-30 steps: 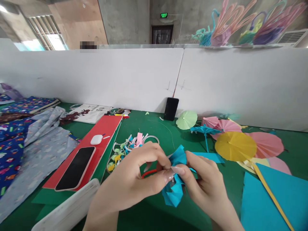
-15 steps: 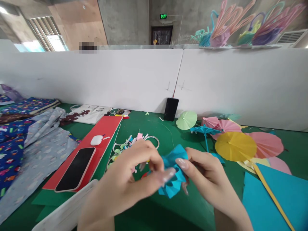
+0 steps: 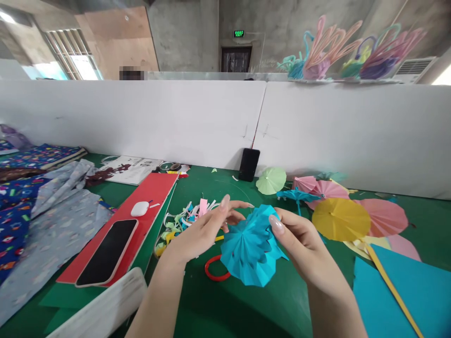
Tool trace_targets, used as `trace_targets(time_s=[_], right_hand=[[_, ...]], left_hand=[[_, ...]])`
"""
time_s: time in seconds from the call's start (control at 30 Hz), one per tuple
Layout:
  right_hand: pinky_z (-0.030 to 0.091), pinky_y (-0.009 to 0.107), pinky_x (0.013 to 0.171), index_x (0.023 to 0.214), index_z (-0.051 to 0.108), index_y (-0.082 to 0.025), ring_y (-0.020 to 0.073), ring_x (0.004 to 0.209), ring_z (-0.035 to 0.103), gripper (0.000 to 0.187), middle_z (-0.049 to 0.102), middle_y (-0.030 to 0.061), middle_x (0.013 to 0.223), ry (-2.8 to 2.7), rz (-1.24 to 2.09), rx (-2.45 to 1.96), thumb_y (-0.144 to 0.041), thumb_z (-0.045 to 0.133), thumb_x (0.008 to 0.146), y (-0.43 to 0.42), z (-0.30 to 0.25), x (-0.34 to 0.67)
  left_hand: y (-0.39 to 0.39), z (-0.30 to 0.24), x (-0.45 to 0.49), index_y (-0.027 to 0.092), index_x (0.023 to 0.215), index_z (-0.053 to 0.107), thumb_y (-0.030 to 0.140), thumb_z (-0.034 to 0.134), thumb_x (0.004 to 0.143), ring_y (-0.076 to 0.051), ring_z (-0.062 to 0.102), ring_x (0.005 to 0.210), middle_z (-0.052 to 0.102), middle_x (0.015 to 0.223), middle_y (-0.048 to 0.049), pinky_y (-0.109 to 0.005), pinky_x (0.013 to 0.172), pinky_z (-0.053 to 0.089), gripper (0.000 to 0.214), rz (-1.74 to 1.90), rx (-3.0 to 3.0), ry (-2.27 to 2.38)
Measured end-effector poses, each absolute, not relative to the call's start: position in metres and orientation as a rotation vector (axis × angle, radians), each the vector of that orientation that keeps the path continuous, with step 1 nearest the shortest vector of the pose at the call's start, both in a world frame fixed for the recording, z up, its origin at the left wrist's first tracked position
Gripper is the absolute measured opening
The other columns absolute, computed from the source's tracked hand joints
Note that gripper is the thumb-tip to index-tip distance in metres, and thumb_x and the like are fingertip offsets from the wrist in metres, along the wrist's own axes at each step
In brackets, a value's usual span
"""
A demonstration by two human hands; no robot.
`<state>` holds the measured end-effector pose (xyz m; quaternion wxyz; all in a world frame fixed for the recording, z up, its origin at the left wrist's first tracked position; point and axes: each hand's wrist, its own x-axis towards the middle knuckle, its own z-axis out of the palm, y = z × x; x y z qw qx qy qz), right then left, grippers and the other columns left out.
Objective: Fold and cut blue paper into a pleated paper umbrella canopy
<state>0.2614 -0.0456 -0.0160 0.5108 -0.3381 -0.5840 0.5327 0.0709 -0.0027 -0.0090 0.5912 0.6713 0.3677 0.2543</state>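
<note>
A pleated blue paper umbrella top (image 3: 248, 251) is fanned out above the green table, with zigzag folds along its right side. My right hand (image 3: 299, 234) pinches it at its upper right edge between thumb and fingers. Just left of the paper, my left hand (image 3: 207, 227) is open, thumb raised and fingers apart; whether a fingertip touches the paper behind, I cannot tell. A red loop (image 3: 213, 274), perhaps a scissors handle, lies on the table, partly hidden by the blue paper.
Paper scraps (image 3: 183, 216) lie behind my left hand. To the right are a yellow paper umbrella (image 3: 340, 219), several others and blue sheets (image 3: 412, 286). At left, a phone (image 3: 107, 253) and white earbud case (image 3: 140, 208) rest on red card (image 3: 155, 188). A black phone (image 3: 249, 164) leans against the white partition.
My left hand has let go of the blue paper and moved left, its fingers opening. The paper has spread from a crumpled-looking bunch into a fuller pleated round, still held by my right hand.
</note>
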Motion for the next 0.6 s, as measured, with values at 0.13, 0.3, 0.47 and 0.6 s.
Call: trace_targets(time_s=[0.13,0.3,0.47,0.6], right_hand=[[0.049,0.021,0.043,0.066,0.051,-0.020,0.0098,0.046,0.051,0.038,0.048,-0.0045,0.056,-1.406,1.279,-0.848,-0.046,0.057,0.093,-0.045,-0.014,0.262],[0.048,0.020,0.045,0.064,0.050,-0.020,0.0093,0.047,0.054,0.041,0.049,-0.0048,0.056,-1.431,1.278,-0.884,-0.047,0.054,0.094,-0.044,-0.013,0.264],[0.048,0.021,0.050,0.062,0.049,-0.021,0.0097,0.050,0.052,0.047,0.050,-0.0032,0.057,-1.516,1.140,-0.857,-0.049,0.043,0.099,-0.044,-0.015,0.269],[0.047,0.018,0.045,0.058,0.051,-0.020,0.0092,0.048,0.052,0.049,0.050,-0.0026,0.054,-1.514,1.091,-0.870,-0.049,0.048,0.097,-0.042,-0.015,0.271]], left_hand=[[-0.007,-0.004,0.071,0.034,0.132,0.052,0.061,0.037,0.095,-0.021,0.060,0.093,0.062,0.096,-0.0024,-0.031,0.078,0.051,0.048,0.671,1.452,0.867],[-0.017,0.008,0.071,0.037,0.120,0.057,0.040,0.071,0.084,-0.013,0.054,0.076,0.056,0.092,0.0015,-0.019,0.059,0.045,0.038,0.867,1.358,0.949],[-0.022,0.012,0.072,0.036,0.115,0.057,0.033,0.070,0.086,-0.012,0.056,0.076,0.057,0.090,0.0027,-0.018,0.061,0.048,0.033,0.911,1.328,0.909],[-0.021,0.012,0.069,0.036,0.118,0.055,0.034,0.072,0.084,-0.015,0.060,0.081,0.061,0.098,0.0008,-0.021,0.060,0.050,0.038,0.869,1.336,0.916]])
